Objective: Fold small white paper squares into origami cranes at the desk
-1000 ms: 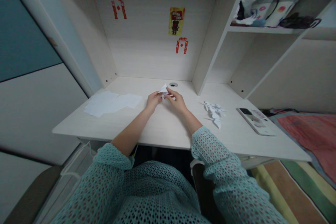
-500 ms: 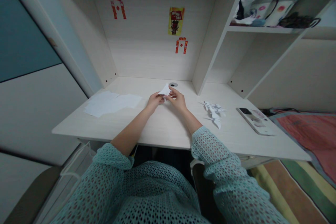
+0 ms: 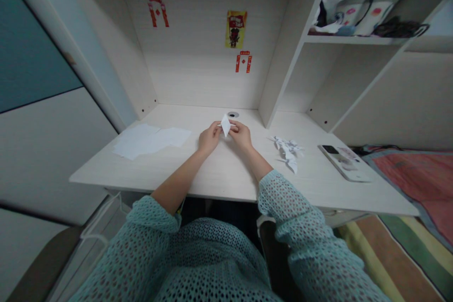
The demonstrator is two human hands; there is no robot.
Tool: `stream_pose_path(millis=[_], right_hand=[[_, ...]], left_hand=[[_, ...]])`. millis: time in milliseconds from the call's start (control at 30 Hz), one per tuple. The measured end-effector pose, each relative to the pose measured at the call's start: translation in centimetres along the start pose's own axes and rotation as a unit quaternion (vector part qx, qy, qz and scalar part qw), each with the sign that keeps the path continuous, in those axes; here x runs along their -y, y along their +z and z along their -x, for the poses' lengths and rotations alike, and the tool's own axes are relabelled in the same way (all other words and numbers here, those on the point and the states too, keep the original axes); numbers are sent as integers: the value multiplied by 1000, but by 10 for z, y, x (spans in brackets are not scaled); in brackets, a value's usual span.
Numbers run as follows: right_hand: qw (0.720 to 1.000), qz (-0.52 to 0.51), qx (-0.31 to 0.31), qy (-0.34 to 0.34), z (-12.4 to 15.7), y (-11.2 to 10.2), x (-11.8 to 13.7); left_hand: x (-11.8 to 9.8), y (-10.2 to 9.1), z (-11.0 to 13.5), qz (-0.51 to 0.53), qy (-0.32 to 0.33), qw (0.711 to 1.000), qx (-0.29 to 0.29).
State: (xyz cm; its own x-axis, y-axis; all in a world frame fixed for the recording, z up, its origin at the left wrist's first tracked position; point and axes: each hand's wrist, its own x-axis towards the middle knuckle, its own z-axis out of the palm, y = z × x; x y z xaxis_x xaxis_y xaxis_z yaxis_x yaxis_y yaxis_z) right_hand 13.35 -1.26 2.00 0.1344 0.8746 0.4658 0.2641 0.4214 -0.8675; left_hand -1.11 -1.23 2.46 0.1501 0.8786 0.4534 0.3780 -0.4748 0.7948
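Over the white table point(image 3: 222, 177), the left hand point(image 3: 209, 138) and right hand point(image 3: 242, 136) have their fingers clamped on a folded paper point(image 3: 225, 125) (diamond-shaped in front), between loose sheets point(image 3: 148, 140) and crumpled pieces point(image 3: 288, 149).

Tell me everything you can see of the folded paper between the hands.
The folded paper is small, plain white and looks like thin sheet paper. Its front shows a tall, narrow diamond, pointed at top and bottom, with slim paper edges jutting out at the sides. It is held upright, the left hand gripping one side, the right hand the other, just in front of the round desk hole. Its back and finer creases can't be made out.
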Motion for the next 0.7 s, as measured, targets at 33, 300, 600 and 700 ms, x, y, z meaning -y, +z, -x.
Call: stream_pose_path(millis=[33, 300, 600, 700], right_hand=[[1000, -11, 0, 7, -1, 0, -2], [999, -21, -9, 29, -6, -1, -10], [994, 94, -48, -23, 2, -4, 4], [993, 105, -32, -50, 3, -6, 9]], left_hand=[[-3, -1, 2, -40, 9, 999, -5], [-15, -7, 6, -32, 24, 999, -27], [-31, -7, 11, -9, 72, 997, -19], [-27, -6, 9, -10, 75, 997, -25]])
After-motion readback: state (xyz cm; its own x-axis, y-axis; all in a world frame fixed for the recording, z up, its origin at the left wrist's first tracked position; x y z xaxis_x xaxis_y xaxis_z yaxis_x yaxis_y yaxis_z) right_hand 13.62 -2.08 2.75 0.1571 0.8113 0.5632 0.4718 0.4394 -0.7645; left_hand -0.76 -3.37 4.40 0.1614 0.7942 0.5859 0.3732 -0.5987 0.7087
